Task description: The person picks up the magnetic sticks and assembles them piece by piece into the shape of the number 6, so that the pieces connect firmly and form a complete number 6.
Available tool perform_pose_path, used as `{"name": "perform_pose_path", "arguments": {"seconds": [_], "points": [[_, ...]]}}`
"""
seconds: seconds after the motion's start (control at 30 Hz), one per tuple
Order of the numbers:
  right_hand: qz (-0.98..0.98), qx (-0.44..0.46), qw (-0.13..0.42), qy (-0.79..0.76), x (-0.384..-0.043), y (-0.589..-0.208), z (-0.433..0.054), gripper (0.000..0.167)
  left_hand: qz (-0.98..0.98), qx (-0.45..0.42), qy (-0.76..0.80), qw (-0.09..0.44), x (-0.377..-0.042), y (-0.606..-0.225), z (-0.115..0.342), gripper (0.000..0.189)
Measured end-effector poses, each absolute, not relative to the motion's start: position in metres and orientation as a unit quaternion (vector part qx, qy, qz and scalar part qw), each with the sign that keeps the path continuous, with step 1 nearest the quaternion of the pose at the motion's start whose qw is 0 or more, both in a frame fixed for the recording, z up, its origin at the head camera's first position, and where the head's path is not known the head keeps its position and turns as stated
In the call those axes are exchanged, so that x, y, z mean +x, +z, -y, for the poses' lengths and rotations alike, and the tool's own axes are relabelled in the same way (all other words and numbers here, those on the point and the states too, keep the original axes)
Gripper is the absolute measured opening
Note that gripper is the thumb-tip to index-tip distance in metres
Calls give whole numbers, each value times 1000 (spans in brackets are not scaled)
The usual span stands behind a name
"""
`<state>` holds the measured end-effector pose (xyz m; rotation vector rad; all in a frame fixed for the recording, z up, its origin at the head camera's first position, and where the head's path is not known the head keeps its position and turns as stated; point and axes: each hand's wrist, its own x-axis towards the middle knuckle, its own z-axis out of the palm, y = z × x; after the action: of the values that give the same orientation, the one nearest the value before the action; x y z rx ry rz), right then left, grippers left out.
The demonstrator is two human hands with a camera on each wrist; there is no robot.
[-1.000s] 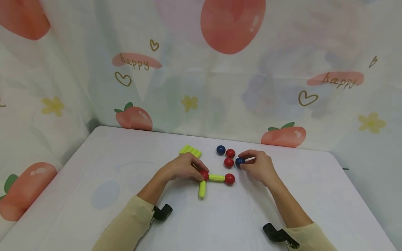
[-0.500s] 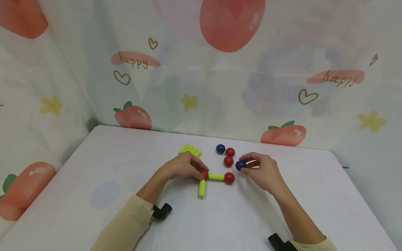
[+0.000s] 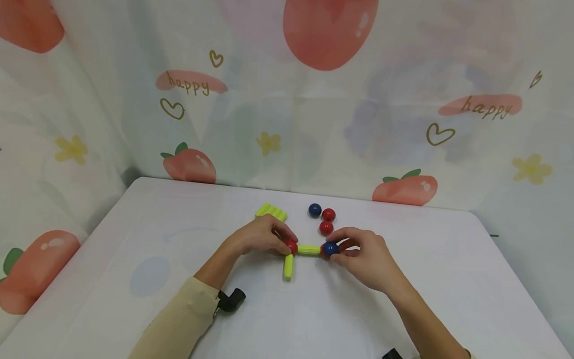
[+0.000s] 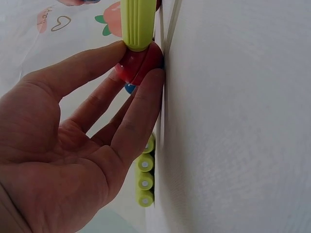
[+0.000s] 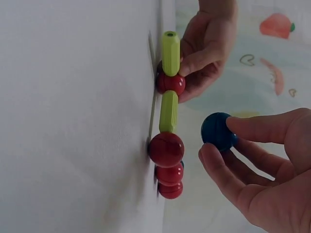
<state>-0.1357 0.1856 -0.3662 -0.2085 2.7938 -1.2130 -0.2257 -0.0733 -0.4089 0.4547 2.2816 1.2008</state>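
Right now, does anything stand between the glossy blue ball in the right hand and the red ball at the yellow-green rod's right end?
Nothing visible does. The right wrist view shows open space between the blue ball and the red ball. The left hand, at the other end of the rod, is clear of that gap.

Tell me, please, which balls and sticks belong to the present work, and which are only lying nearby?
In the work, it seems:
red ball in the left hand
two green sticks touching it
red end ball
blue ball in the right hand

Lying nearby, perhaps as spares:
row of green sticks
two other red balls
second blue ball
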Motion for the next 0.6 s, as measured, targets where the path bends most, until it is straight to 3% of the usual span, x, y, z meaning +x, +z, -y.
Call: {"name": "perform_pose_path", "arguments": {"seconds": [0.6], "points": [[-875,-184,168,-415,-117,-387,-147,26,-835,180,455,250,-225,-408,74,21]]}}
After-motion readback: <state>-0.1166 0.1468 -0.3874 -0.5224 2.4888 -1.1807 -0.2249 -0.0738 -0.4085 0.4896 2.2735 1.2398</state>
